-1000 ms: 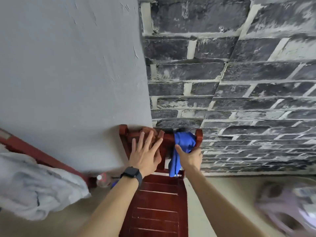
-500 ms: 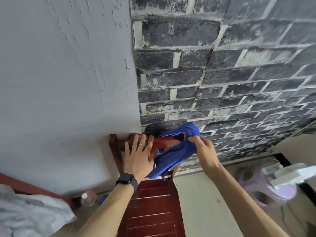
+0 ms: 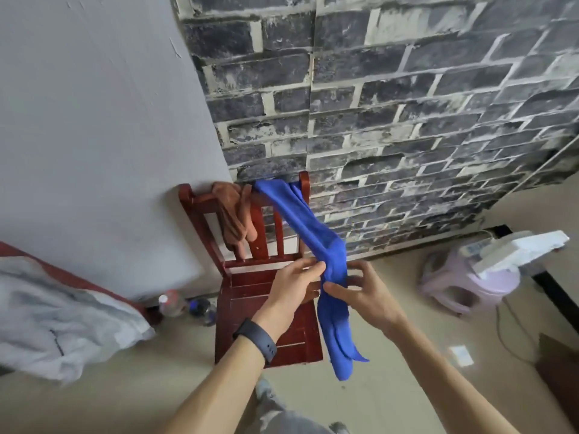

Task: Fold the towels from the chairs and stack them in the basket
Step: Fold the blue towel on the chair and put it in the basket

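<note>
A blue towel [image 3: 308, 233] stretches from the top rail of a red wooden chair [image 3: 241, 296] down toward me, its lower end hanging loose. My left hand [image 3: 289, 288] and my right hand [image 3: 363, 291] both pinch the towel at its middle, above the chair seat. A brown towel [image 3: 235, 214] hangs bunched over the top rail, left of the blue one. No basket is in view.
The chair stands against a grey wall and a dark brick wall. A bed with grey bedding [image 3: 53, 317] is at the left. Two bottles [image 3: 185, 305] lie on the floor beside the chair. A lilac plastic stool [image 3: 463, 283] and a white fan part [image 3: 520, 249] stand at the right.
My right hand pulled the blue towel off the rail toward me. My left hand left the brown towel on the rail and came down to pinch the blue towel too.
</note>
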Demonstrator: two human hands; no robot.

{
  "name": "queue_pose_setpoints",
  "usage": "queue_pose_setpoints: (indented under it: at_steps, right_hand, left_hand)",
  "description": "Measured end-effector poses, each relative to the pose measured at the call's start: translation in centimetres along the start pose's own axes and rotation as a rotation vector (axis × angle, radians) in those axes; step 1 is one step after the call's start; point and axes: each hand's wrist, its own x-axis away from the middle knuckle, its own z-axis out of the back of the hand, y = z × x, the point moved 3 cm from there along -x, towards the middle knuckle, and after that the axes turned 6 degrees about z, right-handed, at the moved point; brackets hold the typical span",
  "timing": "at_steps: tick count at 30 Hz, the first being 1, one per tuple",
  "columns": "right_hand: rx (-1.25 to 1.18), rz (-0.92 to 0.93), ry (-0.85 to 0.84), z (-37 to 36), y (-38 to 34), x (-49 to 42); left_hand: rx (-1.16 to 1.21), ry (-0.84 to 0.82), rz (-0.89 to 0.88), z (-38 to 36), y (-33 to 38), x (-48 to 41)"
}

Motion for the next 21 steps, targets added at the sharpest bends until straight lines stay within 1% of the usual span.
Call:
queue_pose_setpoints:
  at_steps: [2,4,6,9,11,12,15,19,21]
  right_hand:
    - [0.236,0.086,0.144,-0.1,1.2,1.7]
    - [0.483,0.171,0.215,-0.3,1.7,3.2]
    - [0.605,0.207,0.24,-0.1,2.0,4.5]
    - [0.689,0.289,0.218,0.9,2.7,5.6]
    - [0.643,0.338,0.191,2.0,3.0,6.0]
    - [0.598,0.324,0.16,2.6,3.3,6.0]
    - [0.43,0.202,0.006,3.8,4.3,5.3]
    - [-0.045,0.098,-0.09,4.1,5.0,5.4]
    - [-0.147,0.106,-0.095,3.8,4.7,6.1]
  left_hand:
    - [0.071,-0.013,0.057,-0.9,-2.3,1.1]
    - [0.091,-0.01,0.075,-2.0,-3.8,2.2]
    - [0.081,-0.011,0.098,-3.3,-4.9,3.1]
    - [0.131,-0.008,0.152,-5.3,-6.2,4.3]
    - [0.148,-0.014,0.179,-6.0,-6.7,5.4]
    - [0.125,-0.023,0.175,-6.2,-6.9,5.9]
    - [0.025,0.005,0.116,-5.9,-7.0,6.8]
    - [0.067,0.06,0.061,-4.8,-6.4,7.4]
    - [0.063,0.064,0.035,-4.0,-6.2,7.4]
